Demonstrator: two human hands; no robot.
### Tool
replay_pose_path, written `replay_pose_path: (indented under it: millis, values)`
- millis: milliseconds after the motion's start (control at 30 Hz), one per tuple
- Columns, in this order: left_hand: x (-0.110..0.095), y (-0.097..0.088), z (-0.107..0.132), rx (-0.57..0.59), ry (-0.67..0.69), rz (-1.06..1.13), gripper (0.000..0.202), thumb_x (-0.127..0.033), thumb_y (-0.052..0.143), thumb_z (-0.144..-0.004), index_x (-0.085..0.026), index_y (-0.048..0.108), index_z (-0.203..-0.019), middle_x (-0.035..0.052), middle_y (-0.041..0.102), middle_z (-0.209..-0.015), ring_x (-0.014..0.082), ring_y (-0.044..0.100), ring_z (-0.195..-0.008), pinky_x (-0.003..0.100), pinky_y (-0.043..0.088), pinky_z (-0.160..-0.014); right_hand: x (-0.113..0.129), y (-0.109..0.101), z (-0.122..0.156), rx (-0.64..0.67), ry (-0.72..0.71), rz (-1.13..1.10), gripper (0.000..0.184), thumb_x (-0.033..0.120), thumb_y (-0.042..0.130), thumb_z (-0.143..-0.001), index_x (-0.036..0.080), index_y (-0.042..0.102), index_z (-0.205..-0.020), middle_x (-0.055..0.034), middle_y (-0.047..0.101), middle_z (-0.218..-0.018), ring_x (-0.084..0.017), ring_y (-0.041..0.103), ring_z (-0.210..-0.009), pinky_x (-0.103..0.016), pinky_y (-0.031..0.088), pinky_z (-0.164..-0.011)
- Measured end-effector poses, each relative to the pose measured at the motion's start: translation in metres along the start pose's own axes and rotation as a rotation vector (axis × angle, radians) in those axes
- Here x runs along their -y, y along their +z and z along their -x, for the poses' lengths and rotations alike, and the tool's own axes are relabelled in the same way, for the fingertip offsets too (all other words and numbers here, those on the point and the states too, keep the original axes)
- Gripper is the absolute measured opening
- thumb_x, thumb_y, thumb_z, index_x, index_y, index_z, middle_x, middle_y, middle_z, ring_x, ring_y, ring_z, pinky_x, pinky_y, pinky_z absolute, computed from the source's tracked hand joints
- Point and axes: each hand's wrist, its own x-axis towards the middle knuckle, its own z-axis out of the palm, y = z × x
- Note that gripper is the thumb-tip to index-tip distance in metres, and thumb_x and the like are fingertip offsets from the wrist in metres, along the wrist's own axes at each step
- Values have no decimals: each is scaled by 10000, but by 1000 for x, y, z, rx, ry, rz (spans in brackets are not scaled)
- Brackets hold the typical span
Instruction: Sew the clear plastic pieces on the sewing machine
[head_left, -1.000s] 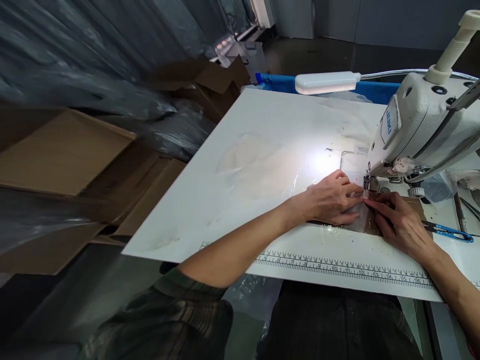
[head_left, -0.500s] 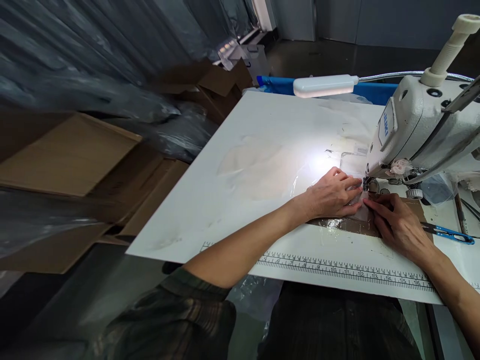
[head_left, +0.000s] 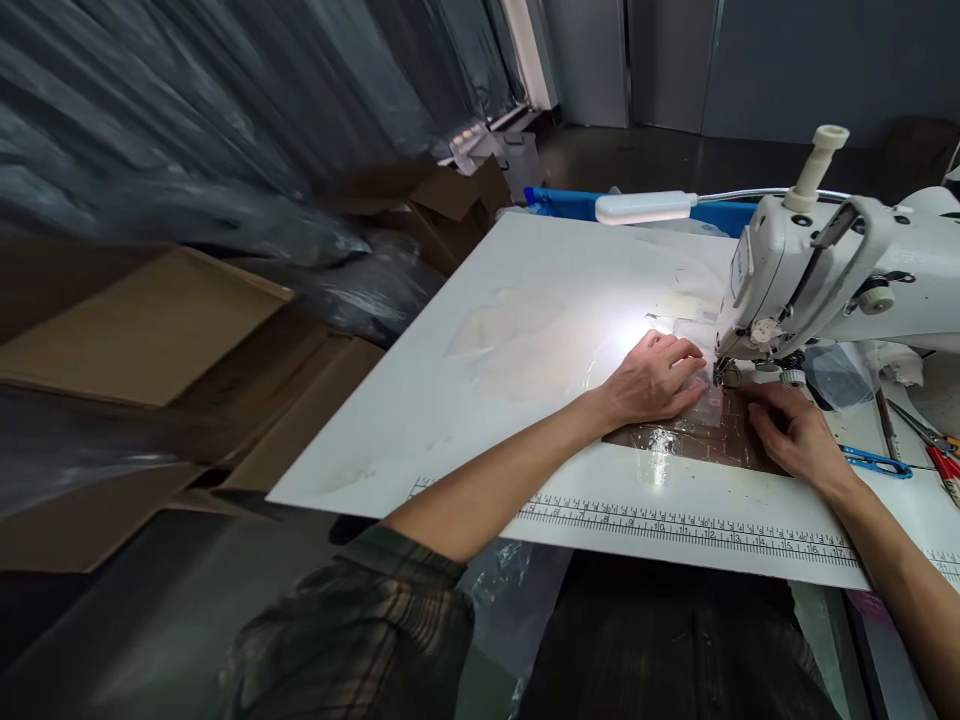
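Note:
My left hand (head_left: 660, 378) lies palm down with its fingers stretched over a small sheer whitish piece (head_left: 709, 408), just left of the presser foot (head_left: 721, 372) of a white sewing machine (head_left: 757, 275). A glossy brown tape-like sheet (head_left: 679, 440) covers the table under the piece. My right hand (head_left: 787, 425) rests to the right of the foot. Its index finger reaches towards the foot while the thumb is bent apart from it. No held thing shows in the right hand, though its fingertips are partly hidden.
Blue thread snips (head_left: 876, 462) and red-handled scissors (head_left: 943, 470) lie at the right. A printed ruler (head_left: 675, 527) runs along the front edge of the white table (head_left: 420, 400). A lamp (head_left: 646, 207) lights the work. Cardboard boxes (head_left: 142, 325) stand at the left.
My view has shifted, showing more of the machine. My right fingers have moved off the sheer piece, up beside the presser foot. The left hand still presses on the piece.

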Motion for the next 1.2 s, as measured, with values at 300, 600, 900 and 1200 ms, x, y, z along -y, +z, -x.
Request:
replay_pose_path:
  millis: [300, 600, 900, 1200]
  values:
    - [-7, -19, -5, 80, 121, 127, 243, -171, 426, -972, -122, 660, -930, 109, 719, -935, 183, 650, -791, 324, 531, -678, 3, -13, -17, 171, 183, -170, 294, 306, 497, -878, 176, 736, -991, -53, 700, -786, -183, 626, -644, -307, 516, -586]
    - [-8, -13, 2, 227, 80, 534, 158, -207, 571, -912, -176, 725, -928, 82, 755, -994, 180, 701, -897, 352, 605, -805, 9, -16, -31, 214, 184, -23, 302, 295, 442, -842, 175, 714, -891, -10, 626, -604, -182, 580, -577, -287, 426, -538]
    - [-8, -8, 7, 216, -21, 569, 196, -261, 575, -993, -181, 741, -927, 73, 765, -966, 158, 701, -927, 327, 585, -846, 9, -9, -28, 159, 135, 29, 336, 328, 455, -780, 189, 732, -909, -17, 612, -629, -177, 532, -564, -304, 385, -564]
    - [-18, -12, 5, 264, -10, 361, 260, -260, 467, -1032, -215, 714, -961, 43, 752, -991, 155, 659, -858, 361, 471, -832, 7, -11, -25, 152, 115, 19, 331, 304, 464, -810, 189, 752, -926, 9, 561, -524, -152, 486, -462, -285, 373, -490]
